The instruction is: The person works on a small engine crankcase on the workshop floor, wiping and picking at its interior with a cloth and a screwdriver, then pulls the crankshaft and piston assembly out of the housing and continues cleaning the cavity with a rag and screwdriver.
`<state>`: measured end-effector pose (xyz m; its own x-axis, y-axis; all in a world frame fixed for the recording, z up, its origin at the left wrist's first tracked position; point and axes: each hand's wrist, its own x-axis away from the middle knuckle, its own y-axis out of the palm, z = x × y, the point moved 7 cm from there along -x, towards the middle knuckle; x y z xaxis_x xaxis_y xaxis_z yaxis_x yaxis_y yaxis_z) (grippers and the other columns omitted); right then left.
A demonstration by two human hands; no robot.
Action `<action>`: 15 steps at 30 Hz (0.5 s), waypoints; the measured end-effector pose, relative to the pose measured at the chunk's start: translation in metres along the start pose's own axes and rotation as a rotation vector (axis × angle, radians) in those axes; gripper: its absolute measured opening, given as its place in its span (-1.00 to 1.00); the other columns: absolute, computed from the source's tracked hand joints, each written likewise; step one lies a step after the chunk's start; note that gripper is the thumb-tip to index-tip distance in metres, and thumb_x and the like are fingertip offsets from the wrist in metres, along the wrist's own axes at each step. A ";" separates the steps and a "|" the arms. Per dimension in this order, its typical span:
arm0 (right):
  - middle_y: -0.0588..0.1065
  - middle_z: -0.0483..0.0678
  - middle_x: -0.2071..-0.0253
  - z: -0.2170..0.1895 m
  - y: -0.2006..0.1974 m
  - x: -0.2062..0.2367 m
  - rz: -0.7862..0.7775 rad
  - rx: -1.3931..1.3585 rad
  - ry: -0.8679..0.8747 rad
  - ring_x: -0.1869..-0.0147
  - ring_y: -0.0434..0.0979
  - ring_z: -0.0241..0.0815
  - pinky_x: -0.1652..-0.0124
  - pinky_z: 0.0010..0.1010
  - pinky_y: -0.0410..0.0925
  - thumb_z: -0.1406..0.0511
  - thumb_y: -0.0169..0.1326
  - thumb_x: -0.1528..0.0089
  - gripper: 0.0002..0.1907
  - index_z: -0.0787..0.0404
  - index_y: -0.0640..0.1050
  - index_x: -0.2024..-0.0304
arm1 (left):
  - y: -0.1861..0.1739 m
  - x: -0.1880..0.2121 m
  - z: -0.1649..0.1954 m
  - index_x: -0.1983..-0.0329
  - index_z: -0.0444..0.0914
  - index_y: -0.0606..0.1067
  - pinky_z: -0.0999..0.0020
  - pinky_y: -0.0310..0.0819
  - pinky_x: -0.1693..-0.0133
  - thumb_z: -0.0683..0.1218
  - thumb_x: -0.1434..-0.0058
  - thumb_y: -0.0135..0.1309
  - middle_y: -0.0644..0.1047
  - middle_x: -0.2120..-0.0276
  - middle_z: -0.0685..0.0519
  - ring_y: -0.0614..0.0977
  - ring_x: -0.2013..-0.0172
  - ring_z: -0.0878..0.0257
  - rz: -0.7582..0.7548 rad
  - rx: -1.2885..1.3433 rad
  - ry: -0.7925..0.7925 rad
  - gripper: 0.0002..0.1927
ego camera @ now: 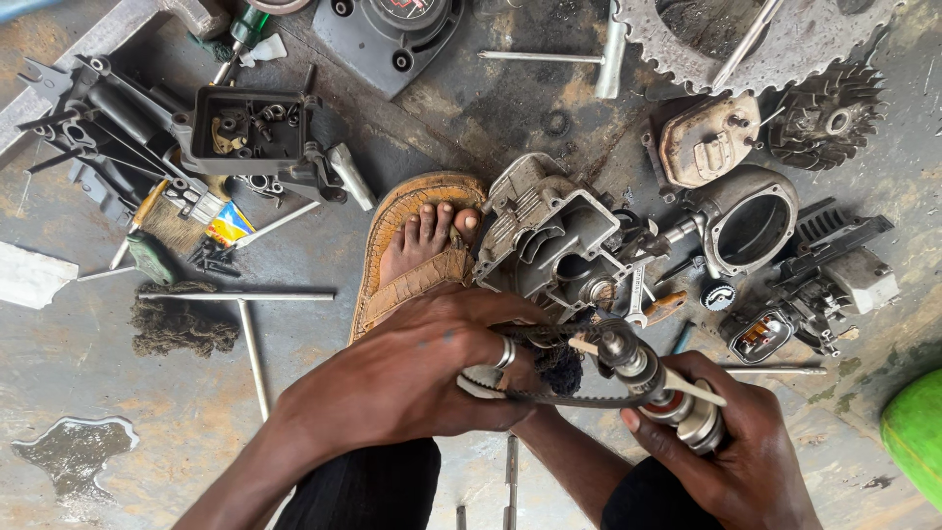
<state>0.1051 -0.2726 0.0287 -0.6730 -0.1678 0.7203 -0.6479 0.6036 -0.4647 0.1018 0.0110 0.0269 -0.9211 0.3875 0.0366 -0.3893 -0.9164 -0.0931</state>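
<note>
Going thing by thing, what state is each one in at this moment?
left hand: closed on the toothed belt
right hand: gripping the metal shaft
engine casing: open, on the floor
black parts tray: open, small parts inside
sandal: worn on foot

Small yellow-blue-red packet (229, 223) on floor, left of sandalled foot, just below black tray.

grey engine casing (549, 236) on concrete floor (78, 344), just right of sandalled foot (417, 250). big sprocket (760, 39) top right, finned flywheel (822, 118) beside it, round housing (751, 224) below. t-handle wrench (574, 57) top ctr. black tray w/ small parts (247, 126) upper left, another t-bar (240, 299) + dark rag (182, 324) left. puddle (74, 450) btm left, green obj (915, 432) at right edge.
</note>
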 end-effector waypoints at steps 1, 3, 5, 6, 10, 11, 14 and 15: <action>0.62 -0.05 0.43 0.001 -0.001 -0.001 0.019 0.000 0.010 0.40 0.63 -0.36 0.39 -0.43 0.45 0.34 0.37 0.03 -0.60 0.29 0.57 0.16 | -0.003 0.002 0.003 0.09 -0.23 0.51 0.16 0.44 -0.29 0.06 -0.21 0.35 0.52 -0.25 -0.06 0.56 -0.27 0.07 0.022 0.033 -0.015 -0.62; 0.64 -0.05 0.41 0.001 0.000 -0.002 -0.006 0.003 -0.006 0.37 0.68 -0.36 0.34 -0.44 0.48 0.34 0.37 0.02 -0.62 0.28 0.58 0.18 | -0.006 0.002 0.009 0.15 -0.18 0.56 0.18 0.44 -0.29 0.07 -0.22 0.34 0.55 -0.21 0.00 0.57 -0.27 0.12 0.026 0.074 -0.056 -0.69; 0.65 -0.04 0.38 0.002 0.001 -0.002 -0.020 0.002 -0.025 0.33 0.71 -0.35 0.31 -0.44 0.49 0.34 0.36 0.02 -0.62 0.28 0.59 0.17 | -0.004 -0.001 0.015 0.24 -0.09 0.64 0.16 0.43 -0.27 0.08 -0.17 0.35 0.59 -0.15 0.05 0.58 -0.26 0.13 -0.011 0.089 -0.107 -0.79; 0.65 -0.04 0.37 0.002 0.001 -0.002 -0.022 -0.001 -0.036 0.32 0.71 -0.34 0.31 -0.44 0.49 0.35 0.36 0.03 -0.61 0.28 0.59 0.15 | -0.006 -0.005 0.019 0.23 -0.10 0.65 0.15 0.43 -0.26 0.08 -0.17 0.35 0.60 -0.14 0.05 0.59 -0.25 0.13 -0.004 0.093 -0.109 -0.78; 0.66 -0.05 0.26 -0.005 0.004 -0.001 -0.026 -0.073 -0.103 0.22 0.69 -0.35 0.24 -0.48 0.49 0.32 0.39 -0.09 -0.45 0.28 0.56 -0.12 | -0.003 -0.019 0.018 0.18 -0.13 0.68 0.19 0.50 -0.17 0.08 -0.19 0.30 0.59 -0.06 0.06 0.63 -0.16 0.18 -0.127 0.216 -0.207 -0.76; 0.66 -0.05 0.29 -0.005 0.004 -0.001 -0.015 -0.044 -0.075 0.25 0.70 -0.35 0.27 -0.47 0.49 0.33 0.38 -0.06 -0.50 0.27 0.57 -0.04 | 0.000 -0.021 0.015 0.18 -0.14 0.69 0.22 0.53 -0.14 0.09 -0.21 0.28 0.59 -0.03 0.06 0.65 -0.11 0.20 -0.196 0.271 -0.254 -0.75; 0.65 -0.05 0.35 -0.009 0.003 -0.001 0.001 0.011 -0.019 0.30 0.70 -0.34 0.32 -0.44 0.49 0.35 0.36 0.01 -0.59 0.25 0.60 0.10 | -0.004 -0.022 0.013 0.18 -0.18 0.71 0.26 0.54 -0.10 0.09 -0.19 0.27 0.57 0.05 0.06 0.65 -0.04 0.21 -0.129 0.381 -0.312 -0.72; 0.64 -0.04 0.34 -0.013 0.003 -0.002 -0.001 0.008 -0.022 0.30 0.70 -0.34 0.32 -0.44 0.49 0.35 0.36 0.00 -0.59 0.25 0.60 0.10 | -0.005 -0.022 0.013 0.16 -0.19 0.71 0.26 0.52 -0.09 0.09 -0.21 0.27 0.56 0.06 0.06 0.64 -0.04 0.21 -0.118 0.376 -0.307 -0.71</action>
<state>0.1084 -0.2606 0.0325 -0.6803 -0.1854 0.7091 -0.6511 0.5971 -0.4686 0.1241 0.0054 0.0398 -0.8071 0.4951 0.3216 -0.4128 -0.8627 0.2921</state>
